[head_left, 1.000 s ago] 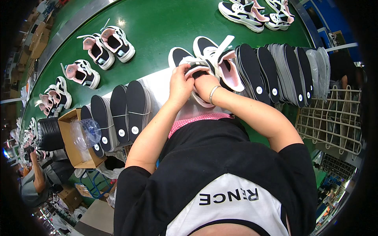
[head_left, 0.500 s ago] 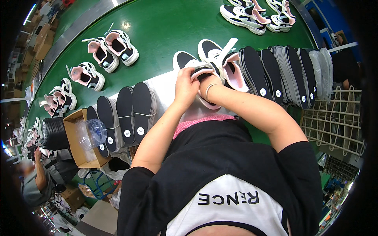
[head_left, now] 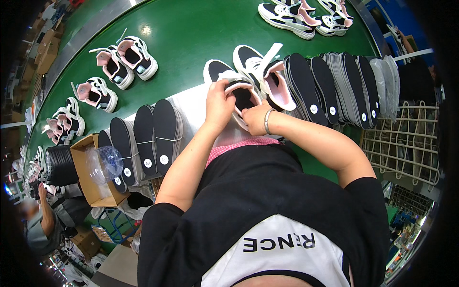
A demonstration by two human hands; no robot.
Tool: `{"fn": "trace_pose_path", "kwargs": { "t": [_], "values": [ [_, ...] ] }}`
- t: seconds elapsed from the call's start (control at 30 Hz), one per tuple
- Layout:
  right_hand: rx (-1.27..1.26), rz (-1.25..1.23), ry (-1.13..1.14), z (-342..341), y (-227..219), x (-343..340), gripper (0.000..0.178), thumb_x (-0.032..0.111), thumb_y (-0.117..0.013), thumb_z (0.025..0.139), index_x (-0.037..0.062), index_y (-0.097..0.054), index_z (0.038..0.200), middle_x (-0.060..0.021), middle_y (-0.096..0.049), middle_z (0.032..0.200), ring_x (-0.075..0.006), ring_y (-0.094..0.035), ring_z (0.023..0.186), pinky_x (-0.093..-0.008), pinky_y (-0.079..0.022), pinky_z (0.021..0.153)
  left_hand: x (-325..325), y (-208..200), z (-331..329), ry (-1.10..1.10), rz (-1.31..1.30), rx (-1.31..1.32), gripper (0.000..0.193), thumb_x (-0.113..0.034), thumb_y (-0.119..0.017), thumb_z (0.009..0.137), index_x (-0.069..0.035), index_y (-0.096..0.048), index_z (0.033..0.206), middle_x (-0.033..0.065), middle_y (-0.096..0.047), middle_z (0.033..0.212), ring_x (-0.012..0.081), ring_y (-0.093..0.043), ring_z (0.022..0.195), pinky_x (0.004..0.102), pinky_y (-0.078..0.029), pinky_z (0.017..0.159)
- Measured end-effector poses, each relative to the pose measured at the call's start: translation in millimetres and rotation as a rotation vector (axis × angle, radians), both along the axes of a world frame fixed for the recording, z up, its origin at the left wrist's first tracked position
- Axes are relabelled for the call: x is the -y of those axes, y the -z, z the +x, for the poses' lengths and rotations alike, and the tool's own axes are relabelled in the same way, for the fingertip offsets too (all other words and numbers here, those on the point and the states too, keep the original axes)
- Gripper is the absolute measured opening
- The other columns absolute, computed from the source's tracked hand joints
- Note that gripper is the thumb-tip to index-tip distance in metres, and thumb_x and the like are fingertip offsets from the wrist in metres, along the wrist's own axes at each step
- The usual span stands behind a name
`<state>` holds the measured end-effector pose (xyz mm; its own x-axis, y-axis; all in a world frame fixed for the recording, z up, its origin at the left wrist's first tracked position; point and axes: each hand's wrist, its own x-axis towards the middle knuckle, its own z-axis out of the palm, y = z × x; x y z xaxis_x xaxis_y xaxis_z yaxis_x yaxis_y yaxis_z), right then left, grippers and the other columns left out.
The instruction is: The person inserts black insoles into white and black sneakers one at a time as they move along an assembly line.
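Note:
A white, black and pink sneaker (head_left: 216,71) sits at the metal plate, its opening turned toward me and the dark inside showing. My left hand (head_left: 220,104) grips the left side of its collar, fingers curled over the rim. On the heel side, my right hand (head_left: 256,118) pinches the collar's edge, with the thumb near the opening and the other fingers partly hidden. Its matching sneaker (head_left: 275,86) stands close on the right, touched by neither hand, with a pale tongue sticking up and a pink lining.
Stacks of black insoles (head_left: 299,86) stand at the right; tied insole bundles (head_left: 167,134) stand at the left, beside a cardboard box (head_left: 91,177) holding clear plastic. More sneakers (head_left: 136,55) line the green table (head_left: 191,28). A wire rack (head_left: 401,143) is at right, a co-worker (head_left: 45,220) at far left.
My right hand has come out of the sneaker's opening and now holds its heel edge. My left hand stays on the collar. The whole view has shifted slightly.

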<state>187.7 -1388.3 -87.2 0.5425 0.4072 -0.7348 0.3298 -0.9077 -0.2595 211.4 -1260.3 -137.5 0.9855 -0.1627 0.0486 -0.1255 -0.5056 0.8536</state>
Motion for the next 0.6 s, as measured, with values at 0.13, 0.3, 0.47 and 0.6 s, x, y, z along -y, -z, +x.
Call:
{"fn": "trace_pose_path", "kwargs": {
  "t": [0.13,0.3,0.47,0.6],
  "values": [
    [-0.036,0.028,0.001,3.3,0.9,3.4,0.031,0.013,-0.049,0.068,-0.0001,-0.053,0.096,-0.0156,-0.061,0.090,-0.0267,-0.058,0.088,-0.0466,-0.033,0.082,1.1,-6.2,1.6,0.012,-0.051,-0.024,0.029,-0.006,-0.054,0.069,0.003,-0.050,0.096,0.0193,-0.051,0.092,0.0338,-0.049,0.088,0.0367,-0.040,0.077],
    [0.304,0.150,-0.016,2.8,-7.4,11.6,0.023,0.020,-0.048,0.074,0.0032,-0.053,0.089,-0.0113,-0.060,0.081,-0.0255,-0.058,0.077,-0.0413,-0.037,0.075,1.1,-5.5,-2.0,-0.002,-0.314,-0.030,0.025,-0.017,-0.052,0.080,0.002,-0.053,0.096,0.0159,-0.055,0.091,0.0257,-0.053,0.084,0.0316,-0.042,0.073],
    [1.137,0.520,0.072,23.0,5.3,19.0,0.019,0.015,-0.050,0.069,0.0087,-0.053,0.087,-0.0026,-0.053,0.072,-0.0188,-0.054,0.070,-0.0314,-0.040,0.060,3.2,-12.1,18.7,-0.025,-0.682,-0.573,0.027,-0.024,-0.045,0.085,0.000,-0.057,0.087,0.0029,-0.055,0.073,0.0098,-0.047,0.063,0.0229,-0.040,0.058],
    [1.153,0.508,0.032,31.6,16.3,23.9,0.021,0.015,-0.051,0.068,0.0090,-0.053,0.088,-0.0017,-0.052,0.072,-0.0188,-0.054,0.071,-0.0320,-0.041,0.061,4.0,-18.1,31.9,-0.042,-0.621,-0.678,0.027,-0.027,-0.047,0.082,-0.003,-0.058,0.086,0.0030,-0.057,0.070,0.0108,-0.053,0.060,0.0232,-0.044,0.056]
  ]
}}
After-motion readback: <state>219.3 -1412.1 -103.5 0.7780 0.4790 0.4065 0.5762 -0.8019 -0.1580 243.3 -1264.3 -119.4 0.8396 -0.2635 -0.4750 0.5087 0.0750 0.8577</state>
